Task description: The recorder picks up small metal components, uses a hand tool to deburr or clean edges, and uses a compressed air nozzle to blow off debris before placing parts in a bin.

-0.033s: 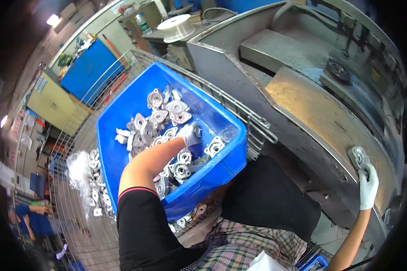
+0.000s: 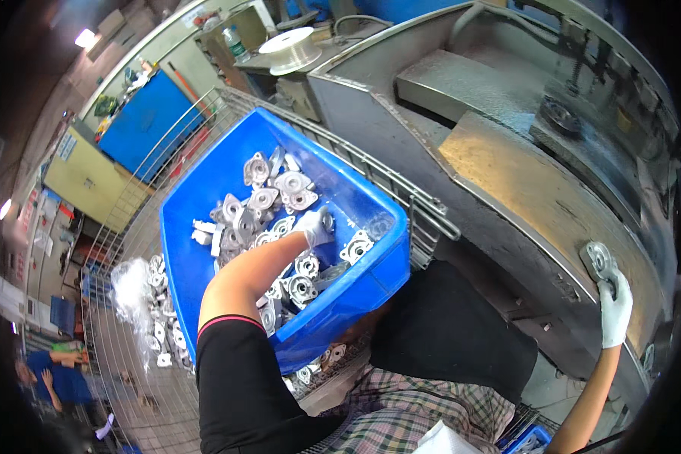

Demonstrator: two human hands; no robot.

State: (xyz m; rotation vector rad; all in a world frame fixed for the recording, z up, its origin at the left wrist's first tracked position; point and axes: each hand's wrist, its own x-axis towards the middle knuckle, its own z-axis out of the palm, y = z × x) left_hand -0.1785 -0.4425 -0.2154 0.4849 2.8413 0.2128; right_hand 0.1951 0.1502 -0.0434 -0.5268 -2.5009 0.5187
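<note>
My left hand (image 2: 314, 226), in a pale glove, reaches down into a large blue plastic bin (image 2: 356, 189). Its fingers are curled in among grey metal castings (image 2: 263, 199); whatever they close on is too small and partly hidden to name. Next to that hand, a round-holed flanged casting (image 2: 356, 247) leans by the bin's near right wall. Far to the right, my gloved right hand (image 2: 617, 309) grips a flat, oblong metal casting (image 2: 598, 259) with a ring-shaped recess. It holds the casting just over the worn metal ledge of a machine (image 2: 522, 178).
The bin sits in a wire cage cart (image 2: 431, 208). More castings (image 2: 161, 318) and clear plastic wrap (image 2: 131, 284) lie left of it. Behind are a white spool (image 2: 290, 50), a bottle (image 2: 234, 44) and a blue cabinet (image 2: 150, 125). Another person (image 2: 57, 374) is at far left.
</note>
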